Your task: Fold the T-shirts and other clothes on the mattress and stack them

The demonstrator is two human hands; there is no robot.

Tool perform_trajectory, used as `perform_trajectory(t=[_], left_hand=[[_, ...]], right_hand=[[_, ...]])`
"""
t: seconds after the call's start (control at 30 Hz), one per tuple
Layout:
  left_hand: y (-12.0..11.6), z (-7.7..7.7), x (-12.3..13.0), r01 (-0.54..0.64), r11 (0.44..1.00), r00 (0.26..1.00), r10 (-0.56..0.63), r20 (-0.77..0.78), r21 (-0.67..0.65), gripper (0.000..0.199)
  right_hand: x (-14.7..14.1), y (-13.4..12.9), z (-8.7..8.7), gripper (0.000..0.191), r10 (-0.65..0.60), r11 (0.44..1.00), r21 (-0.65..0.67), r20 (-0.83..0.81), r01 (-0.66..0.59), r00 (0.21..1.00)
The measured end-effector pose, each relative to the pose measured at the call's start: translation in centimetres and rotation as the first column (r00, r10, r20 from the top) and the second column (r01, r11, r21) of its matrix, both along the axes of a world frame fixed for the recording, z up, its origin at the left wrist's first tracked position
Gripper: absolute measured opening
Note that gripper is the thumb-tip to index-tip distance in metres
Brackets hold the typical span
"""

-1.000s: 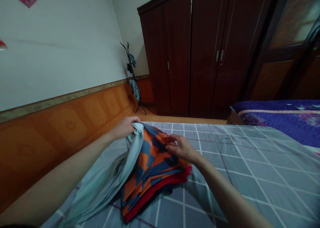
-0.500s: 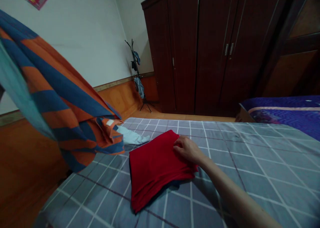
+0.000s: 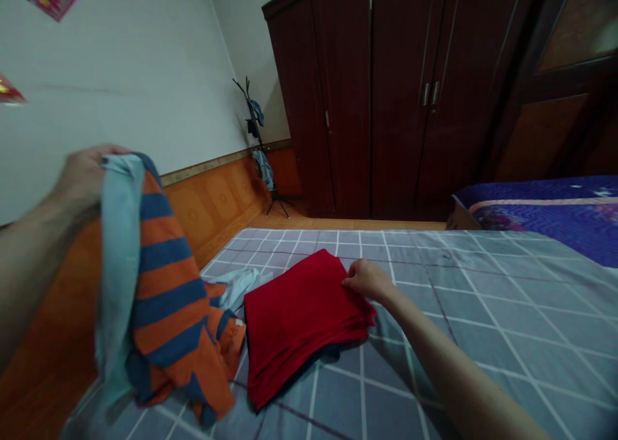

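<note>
My left hand (image 3: 89, 169) is raised at the left, closed on an orange-and-blue striped garment (image 3: 167, 285) that hangs down to the bed. A pale blue part (image 3: 118, 247) hangs from the same grip; whether it belongs to the striped garment I cannot tell. On the bed lies a folded red garment (image 3: 299, 311), with a dark layer showing under its near edge. My right hand (image 3: 369, 279) is at its right edge, thumb and fingers pinched on the cloth. A light, crumpled cloth (image 3: 241, 282) lies between the striped and red garments.
A grey checked sheet (image 3: 434, 337) covers the bed. Beyond it stand a dark wardrobe (image 3: 386, 105) and a coat rack (image 3: 261, 143) with items hung on it. A purple-covered bed (image 3: 545, 211) is at the right. Wood panelling (image 3: 212, 201) runs along the left wall.
My left hand has come into view, and the striped garment has swung down from the upper left onto the bed. My right hand has shifted slightly at the red garment's edge.
</note>
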State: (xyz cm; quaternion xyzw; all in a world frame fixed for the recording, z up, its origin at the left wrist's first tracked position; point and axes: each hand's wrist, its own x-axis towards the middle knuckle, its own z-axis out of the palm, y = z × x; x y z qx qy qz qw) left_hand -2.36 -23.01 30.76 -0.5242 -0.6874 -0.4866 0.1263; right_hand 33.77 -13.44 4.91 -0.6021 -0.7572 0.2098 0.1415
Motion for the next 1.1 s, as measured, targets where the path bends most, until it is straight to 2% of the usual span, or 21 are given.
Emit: perform_trajectory(t=[0.03, 0.07, 0.1, 0.13, 0.2, 0.27, 0.3, 0.37, 0.4, 0.47, 0.6, 0.67, 0.73, 0.8, 0.87, 0.97, 1.03, 1.1], left_hand=[[0.6, -1.6, 0.4, 0.088, 0.990, 0.995, -0.083, 0.050, -0.108, 0.017], [1.1, -3.5, 1.3, 0.206, 0.950, 0.977, -0.186, 0.102, -0.235, 0.016], [1.7, -5.7, 2.5, 0.339, 0.868, 0.940, -0.307, 0.146, -0.362, 0.016], [2.1, -7.8, 4.1, 0.455, 0.757, 0.888, -0.426, 0.174, -0.468, 0.016], [2.8, -11.9, 7.6, 0.594, 0.516, 0.752, -0.628, 0.198, -0.618, 0.016], [3.0, -15.1, 10.8, 0.629, 0.396, 0.664, -0.721, 0.197, -0.669, 0.014], [3.1, -16.2, 12.1, 0.626, 0.337, 0.586, -0.798, 0.139, -0.703, 0.020], [3.1, -17.5, 13.9, 0.603, 0.297, 0.465, -0.885, 0.023, -0.740, 0.031], [3.1, -17.9, 14.5, 0.587, 0.294, 0.418, -0.908, -0.029, -0.754, 0.034], [3.0, -18.2, 15.0, 0.557, 0.306, 0.380, -0.921, -0.090, -0.772, 0.037], [2.7, -18.4, 15.1, 0.521, 0.348, 0.400, -0.906, -0.137, -0.780, 0.044], [2.5, -18.5, 15.1, 0.525, 0.381, 0.434, -0.889, -0.146, -0.761, 0.042], [2.4, -18.6, 15.0, 0.540, 0.390, 0.446, -0.884, -0.139, -0.746, 0.036], [2.3, -18.6, 14.8, 0.578, 0.353, 0.420, -0.902, -0.102, -0.736, 0.034], [2.3, -18.6, 14.6, 0.624, 0.289, 0.379, -0.924, -0.043, -0.726, 0.034], [2.3, -18.6, 14.3, 0.661, 0.207, 0.339, -0.940, 0.041, -0.722, 0.035], [2.3, -18.6, 14.1, 0.674, 0.167, 0.332, -0.938, 0.094, -0.720, 0.036], [2.4, -18.4, 13.6, 0.693, 0.159, 0.366, -0.918, 0.153, -0.703, 0.033]], right_hand=[[0.2, 0.1, 0.0, 0.016, 0.003, 1.000, -0.021, -0.007, -0.003, 1.000], [0.3, 0.2, 0.0, 0.014, 0.006, 0.999, -0.041, -0.015, -0.007, 1.000], [0.4, 0.3, 0.0, 0.012, 0.008, 0.998, -0.061, -0.023, -0.009, 1.000], [0.5, 0.3, 0.0, 0.010, 0.008, 0.997, -0.079, -0.032, -0.011, 0.999], [0.6, 0.4, 0.2, 0.006, 0.014, 0.995, -0.098, -0.062, -0.020, 0.998], [0.6, 0.3, 0.7, 0.005, 0.022, 0.997, -0.075, -0.112, -0.030, 0.993], [0.5, 0.3, 1.0, 0.005, 0.023, 0.998, -0.050, -0.144, -0.031, 0.989], [0.3, 0.0, 1.6, 0.007, 0.026, 1.000, 0.004, -0.222, -0.026, 0.975], [0.2, -0.2, 2.0, 0.008, 0.034, 0.999, 0.022, -0.270, -0.029, 0.962], [-0.2, -0.6, 2.6, 0.010, 0.073, 0.997, 0.032, -0.386, -0.066, 0.919], [-1.1, -1.3, 3.0, 0.011, 0.165, 0.978, 0.003, -0.615, -0.207, 0.771], [-1.6, -1.8, 2.9, 0.010, 0.203, 0.959, -0.003, -0.692, -0.284, 0.693], [-2.2, -2.3, 2.8, 0.007, 0.248, 0.930, 0.004, -0.745, -0.368, 0.619], [-2.8, -2.9, 2.8, 0.007, 0.296, 0.894, 0.026, -0.782, -0.446, 0.548], [-3.3, -3.5, 2.9, 0.008, 0.334, 0.863, 0.055, -0.808, -0.502, 0.486], [-3.6, -4.1, 3.4, 0.011, 0.351, 0.845, 0.089, -0.835, -0.526, 0.423], [-3.5, -4.1, 3.5, 0.013, 0.353, 0.854, 0.113, -0.842, -0.508, 0.408], [-3.4, -3.9, 3.5, 0.019, 0.362, 0.880, 0.134, -0.810, -0.455, 0.462]])
